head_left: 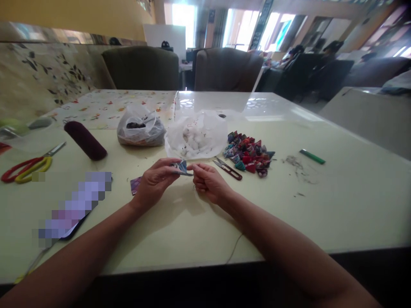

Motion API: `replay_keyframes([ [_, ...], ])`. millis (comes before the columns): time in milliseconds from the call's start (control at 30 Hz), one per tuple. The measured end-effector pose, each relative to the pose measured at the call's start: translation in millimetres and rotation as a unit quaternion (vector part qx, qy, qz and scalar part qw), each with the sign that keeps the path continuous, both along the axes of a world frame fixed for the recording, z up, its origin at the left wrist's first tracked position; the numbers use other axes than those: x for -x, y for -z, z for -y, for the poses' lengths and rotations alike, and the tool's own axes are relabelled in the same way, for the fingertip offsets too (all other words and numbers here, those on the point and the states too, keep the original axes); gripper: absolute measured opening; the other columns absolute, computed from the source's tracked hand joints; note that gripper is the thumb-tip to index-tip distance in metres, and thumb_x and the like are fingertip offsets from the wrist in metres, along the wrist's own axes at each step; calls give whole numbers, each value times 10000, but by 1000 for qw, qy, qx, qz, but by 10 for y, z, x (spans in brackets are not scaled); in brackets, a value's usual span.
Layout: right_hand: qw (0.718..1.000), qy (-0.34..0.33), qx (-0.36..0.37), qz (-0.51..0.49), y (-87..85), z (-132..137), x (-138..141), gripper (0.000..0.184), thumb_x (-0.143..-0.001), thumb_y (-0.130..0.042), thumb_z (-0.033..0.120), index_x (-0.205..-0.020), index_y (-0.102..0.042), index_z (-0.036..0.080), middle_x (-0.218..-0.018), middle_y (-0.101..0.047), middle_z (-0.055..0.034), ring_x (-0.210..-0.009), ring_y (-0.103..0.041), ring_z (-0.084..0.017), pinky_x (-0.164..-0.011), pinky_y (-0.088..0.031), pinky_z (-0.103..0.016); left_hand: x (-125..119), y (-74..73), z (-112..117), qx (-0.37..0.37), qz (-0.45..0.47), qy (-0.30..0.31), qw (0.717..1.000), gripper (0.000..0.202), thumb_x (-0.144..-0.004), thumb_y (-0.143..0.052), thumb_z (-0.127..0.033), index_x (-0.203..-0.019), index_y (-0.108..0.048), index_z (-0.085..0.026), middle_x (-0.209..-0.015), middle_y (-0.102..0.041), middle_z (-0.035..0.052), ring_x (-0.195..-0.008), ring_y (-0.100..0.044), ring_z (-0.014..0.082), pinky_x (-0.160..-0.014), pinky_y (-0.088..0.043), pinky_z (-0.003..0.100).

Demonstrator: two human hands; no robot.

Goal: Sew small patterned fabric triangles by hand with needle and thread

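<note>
My left hand is closed, pinching a small folded piece of blue-and-white patterned fabric above the table. My right hand is closed too, its thumb and forefinger pressed together at the fabric's right corner. What those fingers hold is too small to make out. Under my left wrist lies a flat purple patterned fabric square. Just beyond my right hand are thread snips and a pile of small stuffed fabric pieces in many colours. A thin grey thread runs below my right forearm.
A bag of white stuffing and a bag with dark contents stand ahead. Leftward are scissors, a dark red case and a blurred-out phone. A green-handled cutter lies right, near thread scraps.
</note>
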State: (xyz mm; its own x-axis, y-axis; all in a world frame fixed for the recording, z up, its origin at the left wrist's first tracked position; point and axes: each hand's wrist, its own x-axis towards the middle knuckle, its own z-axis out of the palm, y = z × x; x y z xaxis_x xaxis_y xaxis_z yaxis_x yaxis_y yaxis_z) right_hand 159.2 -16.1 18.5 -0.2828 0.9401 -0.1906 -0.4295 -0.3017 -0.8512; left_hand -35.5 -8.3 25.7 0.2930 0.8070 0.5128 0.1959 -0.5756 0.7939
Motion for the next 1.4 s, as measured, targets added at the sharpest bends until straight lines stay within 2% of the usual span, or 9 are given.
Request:
replay_keyframes([
  [167,999,-26,10,-23,-27,-7,-6,469,-672,-854,518,-785,-525,203,-490,-293,130,-426,-153,-33,-417,-80,-214,25,4,-4,-42,-83,25,995,132,-915,-682,-322,-914,-805,-273,-1346,-649,90,-1225,-623,269,-1090,-490,437],
  [333,997,17,-55,53,15,-21,-18,312,-719,-804,416,-742,-590,190,-497,-384,92,-445,-247,-50,-439,-149,-231,25,39,-10,15,-31,5,999,140,-889,-709,-352,-915,-783,-236,-1424,-577,103,-1187,-644,278,-1020,-538,409],
  [433,988,25,-112,105,58,-30,-15,245,-759,-760,398,-758,-658,175,-536,-428,68,-499,-317,-65,-481,-219,-228,27,30,-5,66,-14,-15,998,133,-884,-714,-339,-930,-771,-228,-1248,-676,89,-1096,-667,244,-935,-559,348],
  [600,980,29,-142,133,114,-33,1,242,-773,-758,396,-761,-691,164,-573,-462,49,-556,-353,-81,-525,-268,-231,6,4,12,94,-35,19,995,151,-908,-678,-319,-853,-769,-212,-942,-725,47,-882,-676,190,-841,-529,303],
  [767,975,19,-162,148,101,-19,-4,298,-815,-745,446,-762,-673,161,-571,-449,56,-518,-298,-68,-499,-238,-233,-2,47,18,112,-24,1,993,136,-893,-692,-293,-805,-745,-203,-887,-733,37,-852,-666,184,-809,-493,294],
  [933,978,25,-151,145,41,14,-2,467,-916,-603,570,-665,-521,185,-535,-357,71,-489,-268,-70,-485,-220,-239,3,60,35,161,-6,-38,986,179,-888,-695,-313,-763,-710,-185,-815,-699,28,-781,-636,166,-739,-475,277],
  [1133,955,40,-211,205,35,-4,-8,245,-851,-698,390,-781,-635,164,-684,-550,25,-626,-443,-94,-613,-351,-234,-32,42,56,197,34,-21,980,172,-860,-729,-334,-794,-711,-177,-807,-700,25,-757,-639,152,-703,-494,255],
  [1300,916,49,-248,311,26,14,-23,204,-884,-640,329,-761,-632,167,-672,-563,19,-642,-468,-108,-626,-357,-239,-35,93,41,230,96,-28,968,182,-825,-772,-352,-872,-698,-192,-830,-702,8,-747,-656,139,-692,-517,244],
  [1400,909,41,-258,326,20,29,-22,192,-893,-628,313,-769,-641,167,-669,-572,19,-630,-469,-105,-615,-357,-235,-29,116,27,214,101,-50,970,163,-838,-763,-338,-840,-693,-191,-784,-685,0,-718,-637,128,-680,-518,237],
])
